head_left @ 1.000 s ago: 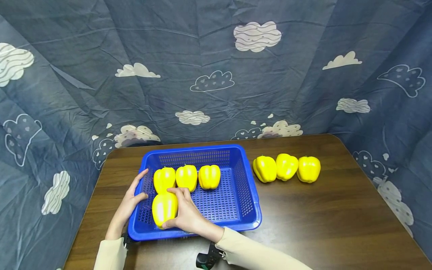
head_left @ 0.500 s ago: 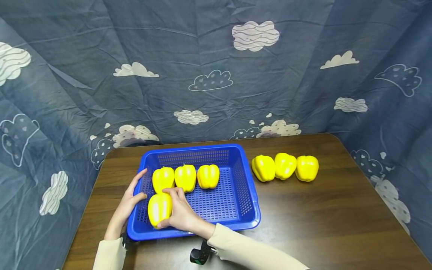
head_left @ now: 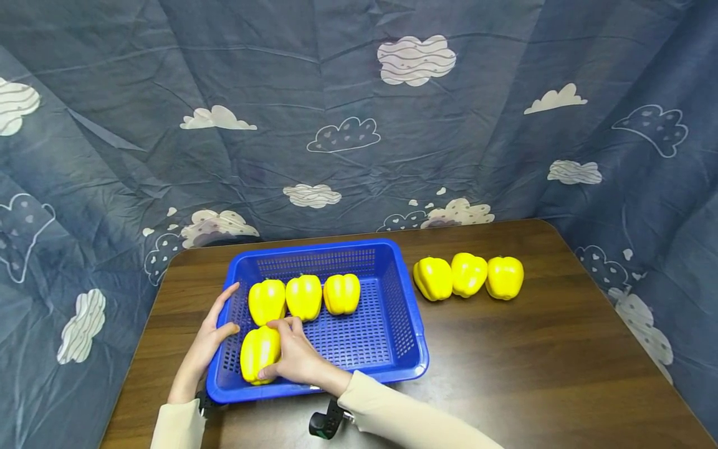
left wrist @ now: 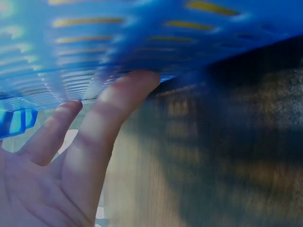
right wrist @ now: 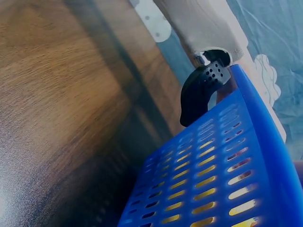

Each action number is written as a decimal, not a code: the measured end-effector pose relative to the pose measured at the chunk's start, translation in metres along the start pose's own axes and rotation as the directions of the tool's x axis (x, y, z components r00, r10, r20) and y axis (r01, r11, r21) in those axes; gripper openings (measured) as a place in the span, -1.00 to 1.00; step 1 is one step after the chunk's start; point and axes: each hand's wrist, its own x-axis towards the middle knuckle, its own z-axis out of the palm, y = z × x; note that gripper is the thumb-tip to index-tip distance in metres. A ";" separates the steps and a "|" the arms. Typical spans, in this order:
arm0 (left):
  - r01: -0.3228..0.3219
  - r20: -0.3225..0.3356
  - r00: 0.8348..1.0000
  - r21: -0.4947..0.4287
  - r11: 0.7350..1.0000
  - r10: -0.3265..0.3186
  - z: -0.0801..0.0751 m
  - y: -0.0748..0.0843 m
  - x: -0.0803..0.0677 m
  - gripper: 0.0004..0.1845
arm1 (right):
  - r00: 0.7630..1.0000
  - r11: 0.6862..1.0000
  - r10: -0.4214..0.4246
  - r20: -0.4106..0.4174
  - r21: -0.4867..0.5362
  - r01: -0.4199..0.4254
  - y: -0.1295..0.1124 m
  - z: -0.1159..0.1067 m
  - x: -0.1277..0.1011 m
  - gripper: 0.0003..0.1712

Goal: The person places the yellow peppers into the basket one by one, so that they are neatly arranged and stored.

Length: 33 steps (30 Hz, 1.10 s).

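In the head view my right hand (head_left: pixel 300 358) grips a yellow bell pepper (head_left: pixel 259 355) at the front left of the blue plastic basket (head_left: pixel 359 374). The fingers lie at its back side, the thumb at its front. Behind it three more bell peppers (head_left: pixel 304 298) sit in a row inside. My left hand (head_left: pixel 206 343) holds the basket's left side, thumb reaching over the rim. From the left wrist, fingers (left wrist: pixel 94 142) touch the slotted wall (left wrist: pixel 94 42) from outside. The right wrist view shows the basket's outer wall (right wrist: pixel 203 175); the right hand is hidden there.
Three further yellow bell peppers (head_left: pixel 468 275) stand in a row on the brown wooden table (head_left: pixel 505 355), right of the basket. A dark blue curtain (head_left: pixel 280 156) with cloud prints hangs behind the table. Black wrist camera (head_left: pixel 325 421) hangs below the right sleeve.
My right hand has shifted the held bell pepper left, toward the basket's left wall. The left hand keeps its place on the basket. The whole head view has drifted slightly.
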 end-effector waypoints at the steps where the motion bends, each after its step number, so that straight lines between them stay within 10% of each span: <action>1: -0.002 0.002 1.000 -0.001 1.000 0.002 0.000 0.000 0.000 -0.22 | 1.000 1.000 0.007 0.002 0.007 -0.007 0.000 0.000 0.000 -0.11; 33: 0.003 -0.005 1.000 0.007 1.000 -0.003 0.001 -0.001 -0.001 -0.21 | 1.000 0.937 -0.020 0.012 0.349 0.015 0.015 -0.064 -0.029 -0.25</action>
